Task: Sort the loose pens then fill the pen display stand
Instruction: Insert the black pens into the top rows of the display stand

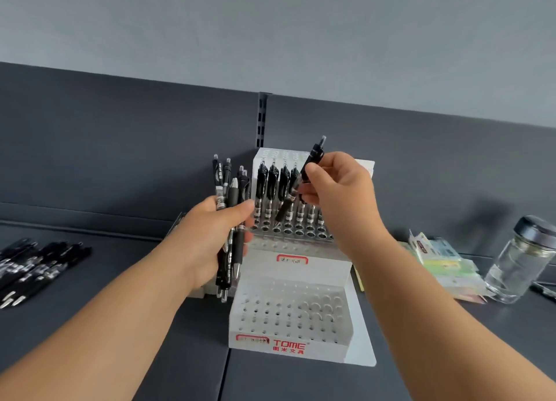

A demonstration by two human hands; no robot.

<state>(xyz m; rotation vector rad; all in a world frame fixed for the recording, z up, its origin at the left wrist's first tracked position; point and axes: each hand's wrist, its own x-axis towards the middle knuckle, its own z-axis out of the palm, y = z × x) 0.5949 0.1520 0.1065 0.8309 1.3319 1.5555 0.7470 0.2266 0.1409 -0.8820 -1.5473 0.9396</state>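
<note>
Two hands: left (210, 238) grips bundle (229, 188), right (340, 196) pinches pen (312, 159).

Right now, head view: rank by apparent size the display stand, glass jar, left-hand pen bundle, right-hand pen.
1. display stand
2-3. glass jar and pen bundle in the left hand: similar overall, jar wider, bundle longer; not ranked
4. single pen in the right hand

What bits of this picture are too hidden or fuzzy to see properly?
Head view:
- loose pens: cut off by the left edge, uncountable.
- bunch of pens: middles covered by the left hand gripping them.
- display stand, right back holes: behind the right hand pinching one pen.
- handwritten label: too small to read.
- glass jar: clipped by the right edge.
</note>
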